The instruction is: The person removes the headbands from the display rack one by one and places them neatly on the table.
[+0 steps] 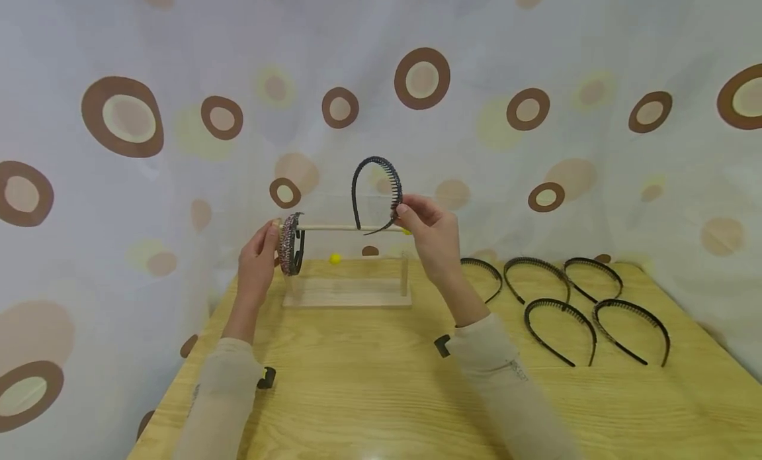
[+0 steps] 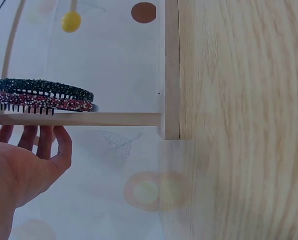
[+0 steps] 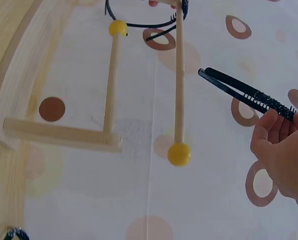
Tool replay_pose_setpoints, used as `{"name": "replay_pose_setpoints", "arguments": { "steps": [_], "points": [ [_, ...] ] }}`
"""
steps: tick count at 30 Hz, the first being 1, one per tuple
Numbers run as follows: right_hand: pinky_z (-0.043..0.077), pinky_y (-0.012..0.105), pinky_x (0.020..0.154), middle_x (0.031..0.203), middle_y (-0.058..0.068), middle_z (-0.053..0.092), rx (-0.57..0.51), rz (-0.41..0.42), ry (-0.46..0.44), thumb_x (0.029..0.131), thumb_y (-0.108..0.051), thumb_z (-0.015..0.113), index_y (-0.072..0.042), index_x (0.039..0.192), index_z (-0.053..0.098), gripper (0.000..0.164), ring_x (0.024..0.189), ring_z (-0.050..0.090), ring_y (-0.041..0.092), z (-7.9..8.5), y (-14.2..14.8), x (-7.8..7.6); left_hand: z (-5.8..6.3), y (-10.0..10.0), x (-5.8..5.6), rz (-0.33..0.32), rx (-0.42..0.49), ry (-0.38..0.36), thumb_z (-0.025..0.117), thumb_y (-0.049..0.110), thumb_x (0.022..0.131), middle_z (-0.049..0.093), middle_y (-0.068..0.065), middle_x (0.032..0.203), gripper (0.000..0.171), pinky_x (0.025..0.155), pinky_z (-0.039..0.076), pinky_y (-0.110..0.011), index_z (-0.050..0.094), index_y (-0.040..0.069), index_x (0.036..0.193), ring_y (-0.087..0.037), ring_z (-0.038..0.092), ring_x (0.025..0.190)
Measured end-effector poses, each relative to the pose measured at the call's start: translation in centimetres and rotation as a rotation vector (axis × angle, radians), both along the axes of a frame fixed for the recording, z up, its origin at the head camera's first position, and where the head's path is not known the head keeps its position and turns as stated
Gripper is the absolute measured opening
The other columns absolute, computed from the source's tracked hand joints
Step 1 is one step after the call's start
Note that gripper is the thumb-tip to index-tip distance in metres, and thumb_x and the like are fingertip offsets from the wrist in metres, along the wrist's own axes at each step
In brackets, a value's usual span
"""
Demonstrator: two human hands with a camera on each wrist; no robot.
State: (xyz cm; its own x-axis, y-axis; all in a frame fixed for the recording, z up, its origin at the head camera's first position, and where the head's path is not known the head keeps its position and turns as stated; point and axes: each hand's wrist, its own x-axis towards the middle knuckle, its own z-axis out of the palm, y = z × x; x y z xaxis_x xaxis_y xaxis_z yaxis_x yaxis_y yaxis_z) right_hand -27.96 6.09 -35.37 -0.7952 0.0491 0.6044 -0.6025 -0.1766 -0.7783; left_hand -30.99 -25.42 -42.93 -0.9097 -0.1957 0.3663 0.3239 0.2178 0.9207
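My left hand [image 1: 256, 265] grips the top of the left post [image 2: 114, 119] of a wooden rack [image 1: 345, 301]. Beside it, glittery toothed headbands [image 2: 44, 86], one dark green and one pink, hang at the left end of the upper rod [image 1: 327, 228]. Thumb and fingers of my right hand [image 1: 434, 238] pinch a black toothed headband [image 1: 375, 159] by one side, its arch up. In the head view it overlaps the rod's right part; in the right wrist view a gap separates its tips from the rod, which ends in a yellow ball [image 3: 178, 154].
Several more dark headbands [image 1: 538, 261] lie on the right side of the wooden table [image 1: 357, 387]. A shorter, lower rod on the rack carries another yellow ball [image 1: 335, 258]. Behind the table hangs a pale curtain [image 1: 357, 43] with brown circles.
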Motion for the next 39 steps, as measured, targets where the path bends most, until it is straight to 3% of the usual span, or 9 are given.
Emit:
{"name": "replay_pose_setpoints", "arguments": {
  "steps": [5,9,13,20,26,30,39],
  "points": [
    [0.057,0.039,0.09,0.104,0.018,0.071,0.106,-0.065,-0.034,0.099,-0.013,0.07,0.004,0.114,0.071,0.023,0.088,0.071,0.023,-0.3,3.2,0.7,-0.3,0.0,-0.1,0.003,0.006,-0.002,0.046,0.058,0.104,0.058,-0.013,0.132,0.064,0.096,0.055,-0.04,0.047,0.019,0.155,-0.024,0.053,0.127],
    [0.057,0.034,0.09,0.104,0.015,0.072,0.191,-0.131,-0.008,0.1,-0.013,0.069,0.002,0.116,0.071,0.022,0.088,0.071,0.023,-0.7,5.7,1.2,-0.2,0.1,-0.1,0.001,0.0,-0.007,0.046,0.06,0.103,0.056,-0.013,0.137,0.066,0.098,0.053,-0.043,0.047,0.02,0.155,-0.026,0.052,0.13],
    [0.056,0.031,0.09,0.103,0.014,0.072,0.261,-0.187,0.001,0.101,-0.014,0.068,0.002,0.115,0.072,0.022,0.087,0.071,0.023,-1.0,8.0,1.9,0.2,0.1,0.6,-0.003,0.012,-0.023,0.046,0.056,0.105,0.053,-0.013,0.142,0.061,0.1,0.051,-0.044,0.048,0.021,0.154,-0.024,0.048,0.131],
    [0.056,0.021,0.083,0.105,0.016,0.073,0.409,-0.301,-0.042,0.102,-0.016,0.066,0.001,0.118,0.071,0.025,0.089,0.071,0.016,-2.1,12.7,3.3,1.9,1.1,2.4,-0.031,0.005,-0.021,0.044,0.041,0.11,0.05,-0.018,0.145,0.053,0.103,0.049,-0.047,0.045,0.013,0.155,-0.028,0.045,0.134],
    [0.055,0.018,0.078,0.103,0.014,0.074,0.549,-0.371,-0.078,0.104,-0.018,0.063,0.0,0.117,0.072,0.024,0.09,0.069,0.013,-3.6,16.4,4.3,2.2,1.4,2.8,-0.035,-0.007,-0.021,0.044,0.04,0.11,0.049,-0.017,0.147,0.053,0.102,0.05,-0.043,0.045,0.012,0.155,-0.028,0.044,0.136],
    [0.053,0.018,0.081,0.107,0.012,0.073,0.651,-0.337,-0.166,0.105,-0.021,0.061,-0.001,0.12,0.071,0.027,0.096,0.066,0.01,-4.7,18.3,5.1,2.1,1.3,2.8,-0.021,-0.001,-0.035,0.045,0.042,0.11,0.05,-0.017,0.146,0.054,0.101,0.05,-0.042,0.047,0.012,0.154,-0.028,0.047,0.133],
    [0.059,0.035,0.086,0.113,0.021,0.069,0.638,-0.044,-0.466,0.107,-0.014,0.057,0.013,0.13,0.059,0.035,0.103,0.069,0.031,-7.4,21.9,5.6,2.4,1.4,2.6,-0.021,0.002,-0.033,0.045,0.042,0.11,0.051,-0.018,0.144,0.054,0.101,0.051,-0.041,0.046,0.012,0.155,-0.027,0.048,0.13]
  ]
}}
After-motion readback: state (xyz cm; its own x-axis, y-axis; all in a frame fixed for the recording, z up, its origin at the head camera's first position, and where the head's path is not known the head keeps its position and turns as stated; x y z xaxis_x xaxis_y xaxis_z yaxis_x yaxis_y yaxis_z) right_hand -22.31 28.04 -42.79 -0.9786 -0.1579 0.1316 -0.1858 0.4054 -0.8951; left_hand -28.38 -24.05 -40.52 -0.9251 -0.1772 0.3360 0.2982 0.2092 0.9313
